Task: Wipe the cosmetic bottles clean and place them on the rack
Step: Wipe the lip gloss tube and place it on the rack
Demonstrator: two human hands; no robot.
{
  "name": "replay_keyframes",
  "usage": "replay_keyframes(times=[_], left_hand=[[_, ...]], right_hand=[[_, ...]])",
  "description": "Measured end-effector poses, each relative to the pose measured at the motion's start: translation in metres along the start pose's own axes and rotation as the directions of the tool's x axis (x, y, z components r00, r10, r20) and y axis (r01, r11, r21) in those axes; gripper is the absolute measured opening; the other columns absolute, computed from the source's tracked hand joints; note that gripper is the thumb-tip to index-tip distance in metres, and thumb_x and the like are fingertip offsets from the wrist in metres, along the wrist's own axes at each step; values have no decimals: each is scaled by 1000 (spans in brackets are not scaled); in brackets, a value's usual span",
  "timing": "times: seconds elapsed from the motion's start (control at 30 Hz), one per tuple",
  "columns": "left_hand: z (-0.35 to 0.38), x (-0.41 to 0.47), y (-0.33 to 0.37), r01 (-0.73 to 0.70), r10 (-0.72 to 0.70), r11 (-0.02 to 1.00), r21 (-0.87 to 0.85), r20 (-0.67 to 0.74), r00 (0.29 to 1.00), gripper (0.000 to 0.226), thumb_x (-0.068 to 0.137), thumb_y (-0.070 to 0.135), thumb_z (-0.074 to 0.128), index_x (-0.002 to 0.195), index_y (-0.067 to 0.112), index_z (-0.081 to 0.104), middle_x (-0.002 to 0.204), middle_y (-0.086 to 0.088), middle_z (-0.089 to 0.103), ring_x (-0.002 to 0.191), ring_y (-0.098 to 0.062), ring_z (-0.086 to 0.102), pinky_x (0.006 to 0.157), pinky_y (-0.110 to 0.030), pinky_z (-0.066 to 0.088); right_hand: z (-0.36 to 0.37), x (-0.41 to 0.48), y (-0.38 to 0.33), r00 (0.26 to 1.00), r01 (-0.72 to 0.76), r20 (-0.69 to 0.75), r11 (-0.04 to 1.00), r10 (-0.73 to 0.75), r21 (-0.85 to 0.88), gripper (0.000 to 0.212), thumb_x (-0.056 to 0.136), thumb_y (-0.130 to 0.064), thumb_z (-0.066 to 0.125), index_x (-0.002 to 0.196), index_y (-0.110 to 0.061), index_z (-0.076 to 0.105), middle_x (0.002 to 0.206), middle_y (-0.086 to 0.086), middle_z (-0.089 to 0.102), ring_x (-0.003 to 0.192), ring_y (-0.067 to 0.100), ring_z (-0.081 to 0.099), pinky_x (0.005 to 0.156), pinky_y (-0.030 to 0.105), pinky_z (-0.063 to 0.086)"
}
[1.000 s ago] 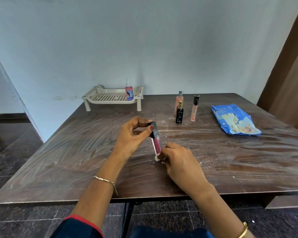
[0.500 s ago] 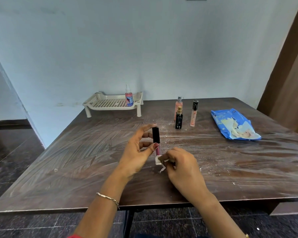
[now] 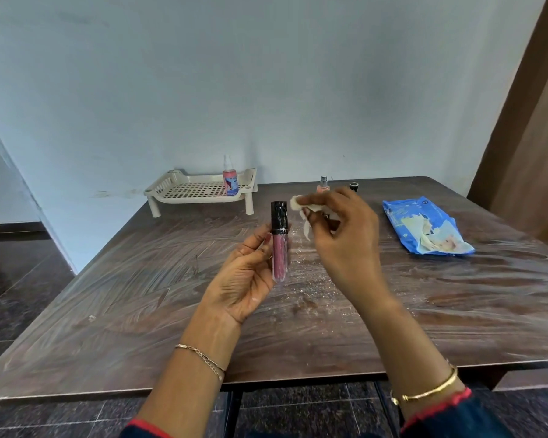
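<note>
Head view. I see my left hand (image 3: 247, 279) gripping the tube (image 3: 280, 248) upright between thumb and fingers, black cap on top, above the table (image 3: 140, 311). My right hand (image 3: 342, 235) pinches a wipe (image 3: 301, 205) in curled fingers, just right of the cap; I cannot tell whether the wipe touches it. The rack (image 3: 200, 191) stands well beyond the left hand, with a spray bottle (image 3: 230, 181) upright on its right end. Two bottles (image 3: 322, 184) show partly behind the right hand. A wipe pack (image 3: 424, 229) lies right of the right hand.
</note>
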State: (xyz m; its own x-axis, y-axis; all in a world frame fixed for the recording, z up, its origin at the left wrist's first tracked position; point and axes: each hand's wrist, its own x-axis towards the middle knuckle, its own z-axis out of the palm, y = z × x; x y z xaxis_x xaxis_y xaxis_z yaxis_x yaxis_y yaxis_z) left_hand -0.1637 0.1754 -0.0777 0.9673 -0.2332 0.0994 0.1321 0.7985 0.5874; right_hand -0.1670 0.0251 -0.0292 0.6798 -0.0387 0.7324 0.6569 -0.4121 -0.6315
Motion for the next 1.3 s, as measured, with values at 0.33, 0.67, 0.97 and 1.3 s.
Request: replay_keyframes(times=[0.33, 0.67, 0.97, 1.3], left_hand=[[32, 7, -9, -18, 9, 989, -150, -67, 998, 32, 76, -5, 50, 100, 0, 71, 100, -19, 69, 85, -22, 70, 89, -40, 49], [25, 12, -14, -21, -19, 982, -186, -211, 977, 26, 89, 0, 48, 110, 6, 63, 94, -16, 64, 77, -20, 59, 64, -28, 55], [14, 9, -8, -17, -17, 987, -157, -211, 977, 36, 85, -1, 51, 119, 7, 58, 93, -15, 65, 82, -20, 60, 70, -35, 58], [20, 9, -15, 16, -37, 982, -189, -106, 994, 32, 77, 0, 54, 108, 7, 62, 91, -15, 71, 84, -21, 68, 85, -38, 53]], right_hand=[[11, -6, 4, 939, 345, 153, 869, -310, -356, 23, 86, -8, 56, 106, -5, 68, 95, 8, 62, 77, 24, 62, 59, 35, 53], [4, -47, 14, 944, 282, 272, 887, -188, -366, 26, 80, 4, 67, 100, -12, 68, 91, -1, 60, 70, 16, 58, 55, 30, 52], [-5, -44, 22, 953, 31, 302, 987, 19, -158, 21, 78, 0, 69, 86, -20, 69, 95, -13, 60, 87, 2, 60, 76, 16, 53], [12, 14, -6, 973, 179, 183, 959, -140, -218, 20, 80, -1, 68, 93, -16, 70, 94, -4, 68, 87, 9, 64, 77, 28, 55]])
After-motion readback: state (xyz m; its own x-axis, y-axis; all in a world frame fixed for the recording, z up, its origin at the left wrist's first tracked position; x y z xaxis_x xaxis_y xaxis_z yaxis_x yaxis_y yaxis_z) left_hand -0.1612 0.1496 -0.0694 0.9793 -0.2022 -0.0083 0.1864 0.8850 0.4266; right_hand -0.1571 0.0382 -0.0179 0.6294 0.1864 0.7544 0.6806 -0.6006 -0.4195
